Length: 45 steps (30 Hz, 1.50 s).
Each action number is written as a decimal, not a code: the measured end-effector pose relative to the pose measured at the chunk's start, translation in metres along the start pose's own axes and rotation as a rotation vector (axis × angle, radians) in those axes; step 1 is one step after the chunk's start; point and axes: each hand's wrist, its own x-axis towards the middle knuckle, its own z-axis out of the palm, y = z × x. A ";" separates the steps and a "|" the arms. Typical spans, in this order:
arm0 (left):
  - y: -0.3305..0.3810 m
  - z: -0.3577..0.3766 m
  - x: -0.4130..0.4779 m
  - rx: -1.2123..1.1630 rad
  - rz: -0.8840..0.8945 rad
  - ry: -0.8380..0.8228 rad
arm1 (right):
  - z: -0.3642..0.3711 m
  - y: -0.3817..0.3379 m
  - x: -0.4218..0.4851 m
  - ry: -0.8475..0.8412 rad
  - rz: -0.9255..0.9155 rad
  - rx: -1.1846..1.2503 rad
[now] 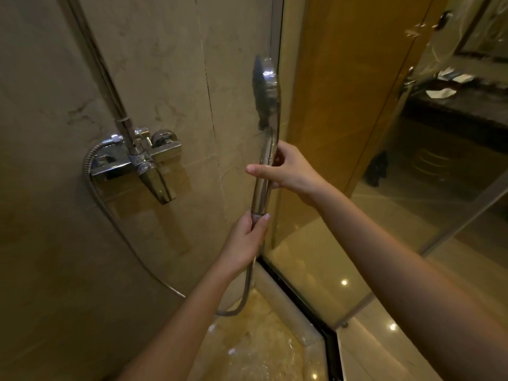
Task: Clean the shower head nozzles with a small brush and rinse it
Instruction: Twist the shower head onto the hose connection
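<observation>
A chrome hand-held shower head [266, 89] stands upright in front of me, its nozzle face turned to the left. My right hand [286, 169] grips the handle around its middle. My left hand [246, 240] holds the bottom end of the handle, where the metal hose [244, 295] joins. The hose loops down and back up to the wall mixer. No brush is in view.
The chrome mixer tap [140, 158] with its spout and riser pipe sits on the marble wall at left. A glass shower partition [343, 133] stands right behind the shower head. The shower floor [253, 350] below is wet. A dark vanity counter [456, 103] lies beyond the glass.
</observation>
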 end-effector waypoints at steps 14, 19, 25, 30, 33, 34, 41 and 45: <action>-0.011 -0.016 0.003 -0.050 0.047 0.004 | -0.005 0.001 0.001 -0.282 0.102 0.501; -0.012 -0.013 0.003 -0.072 0.060 -0.008 | 0.003 -0.009 0.002 -0.076 0.057 0.167; -0.007 -0.008 0.003 -0.061 0.027 0.008 | 0.015 -0.009 0.004 0.119 0.026 -0.073; -0.005 -0.011 0.002 -0.069 0.020 0.012 | 0.003 -0.009 0.006 -0.149 0.206 0.374; -0.005 -0.013 0.002 -0.088 0.004 0.021 | -0.011 -0.008 0.004 -0.275 0.173 0.394; -0.005 -0.014 0.002 -0.086 0.005 0.020 | -0.012 -0.008 0.003 -0.275 0.151 0.347; -0.005 -0.004 0.004 -0.073 0.060 -0.044 | -0.002 -0.011 0.000 -0.032 0.029 0.018; -0.005 -0.005 0.005 -0.081 0.073 -0.065 | 0.004 -0.010 0.000 -0.053 0.004 -0.007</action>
